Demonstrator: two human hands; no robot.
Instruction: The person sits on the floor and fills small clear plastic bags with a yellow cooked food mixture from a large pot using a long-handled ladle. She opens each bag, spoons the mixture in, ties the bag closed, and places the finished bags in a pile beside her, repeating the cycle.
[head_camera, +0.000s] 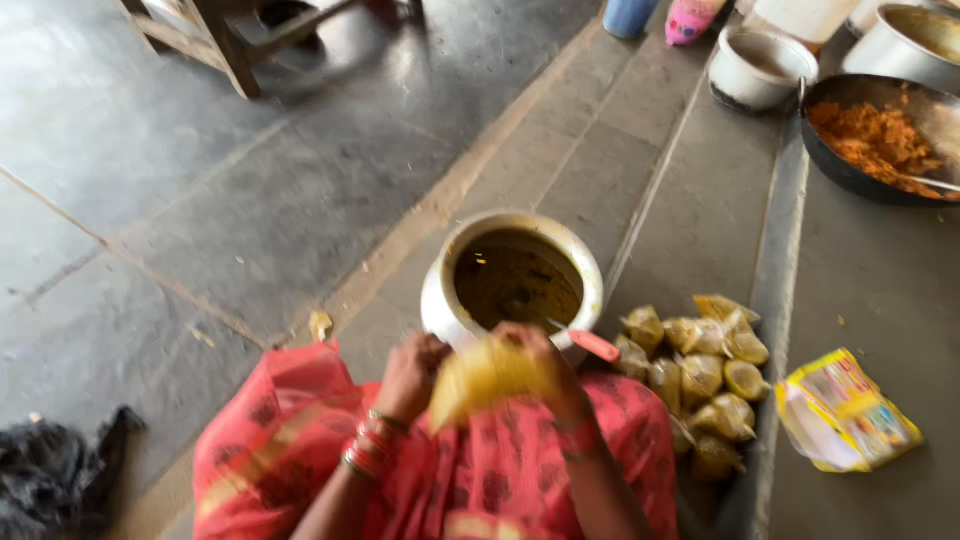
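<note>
Head view, looking down over my lap: both hands work on one small clear plastic pouch filled with yellow-brown liquid (487, 378), held above my red patterned cloth (300, 440) and just in front of the round white metal pot of brown curry (512, 285).

My left hand (410, 375) is closed on the pouch's left side. My right hand (545, 370) is clamped over its top right, where the neck seems to be gathered. The picture is blurred here, so I cannot tell exactly how the fingers lie on the neck.

Findings on the step in hand, which I judge to be closing the filled pouch:
- The pouch sits upright and bulges; the neck should stay above the liquid line so nothing wells out while it is twisted.
- The grip on the body should be light; squeezing would push liquid into the neck.
- The work is best kept low over my lap, clear of the pot's open mouth.

A ladle with a red handle (594, 346) rests on the pot rim, touching nothing I hold. To my right, a heap of tied yellow pouches (705, 375) lies on the grey stone floor (300, 190), with a yellow printed plastic packet (845, 412) beyond it. Further off stands a dark wide pan of orange rice (880, 140).
</note>
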